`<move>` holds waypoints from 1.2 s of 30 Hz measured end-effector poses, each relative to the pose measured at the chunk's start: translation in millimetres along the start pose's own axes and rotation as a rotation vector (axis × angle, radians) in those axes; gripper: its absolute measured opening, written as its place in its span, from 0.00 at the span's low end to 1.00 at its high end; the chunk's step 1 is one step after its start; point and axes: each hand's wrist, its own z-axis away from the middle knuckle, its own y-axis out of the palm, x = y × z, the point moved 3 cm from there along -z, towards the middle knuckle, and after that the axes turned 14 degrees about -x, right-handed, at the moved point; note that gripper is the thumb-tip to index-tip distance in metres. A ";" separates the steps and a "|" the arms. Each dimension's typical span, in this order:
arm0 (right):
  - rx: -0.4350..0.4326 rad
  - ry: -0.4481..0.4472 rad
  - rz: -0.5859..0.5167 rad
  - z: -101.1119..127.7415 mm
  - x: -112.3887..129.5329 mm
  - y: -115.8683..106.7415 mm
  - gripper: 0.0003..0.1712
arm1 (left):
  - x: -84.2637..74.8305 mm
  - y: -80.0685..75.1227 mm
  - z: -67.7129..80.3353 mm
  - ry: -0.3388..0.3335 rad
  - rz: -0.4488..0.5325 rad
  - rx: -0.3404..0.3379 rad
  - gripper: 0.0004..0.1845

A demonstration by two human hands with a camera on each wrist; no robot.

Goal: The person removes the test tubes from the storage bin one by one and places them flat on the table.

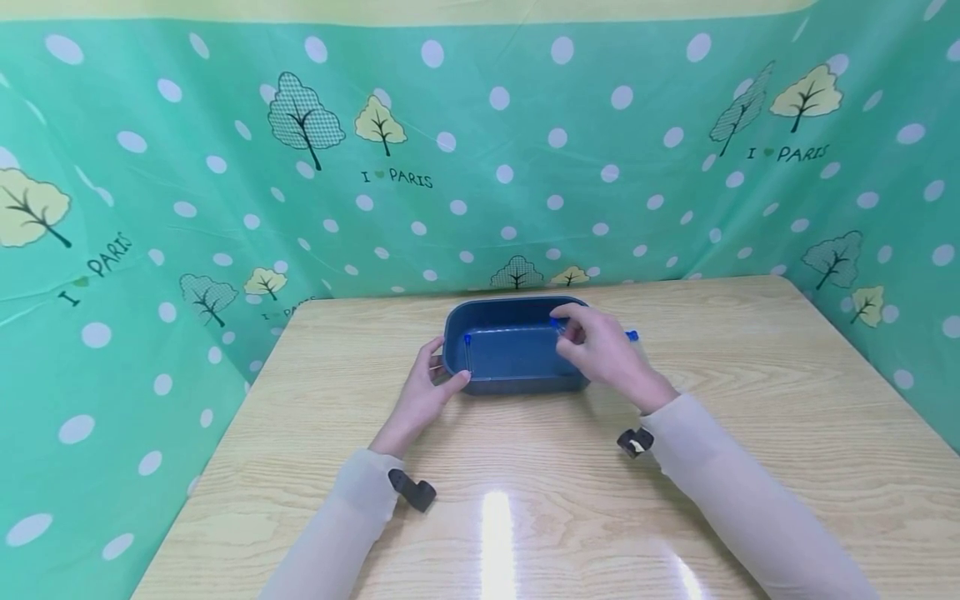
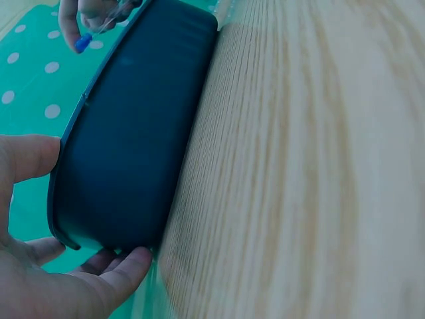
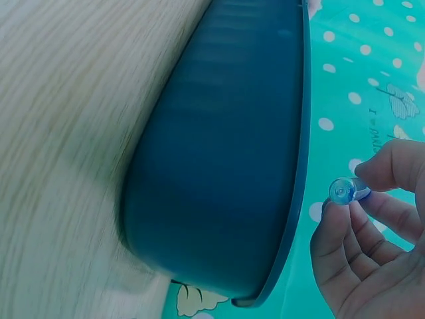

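A dark blue plastic basin [image 1: 517,386] stands on the table. My left hand [image 1: 423,392] grips its left end, thumb on the front rim and the other fingers round the corner; the left wrist view shows those fingers against the end wall. Over the basin's right end, my right hand [image 1: 600,346] pinches a small clear tube with a blue cap [image 1: 555,323] between thumb and fingertips. The clear round end of that tube [image 3: 342,191] faces the camera in the right wrist view. A similar blue-capped tube [image 1: 468,350] lies inside the basin at the left.
Another blue cap [image 1: 632,335] shows right of the basin, just beyond my right hand, which partly hides what it belongs to. The wooden table [image 1: 480,467] reaches back to a green dotted curtain [image 1: 480,150], which also hangs along both sides.
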 end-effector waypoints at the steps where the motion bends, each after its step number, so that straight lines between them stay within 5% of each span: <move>1: 0.001 -0.001 0.005 0.2 -1.2 -0.8 0.26 | 0.0 0.1 0.0 0.001 -0.002 0.000 0.41; 36: -0.018 0.038 0.034 0.2 -30.8 -24.7 0.25 | -1.6 0.1 1.0 0.022 -0.017 -0.007 0.41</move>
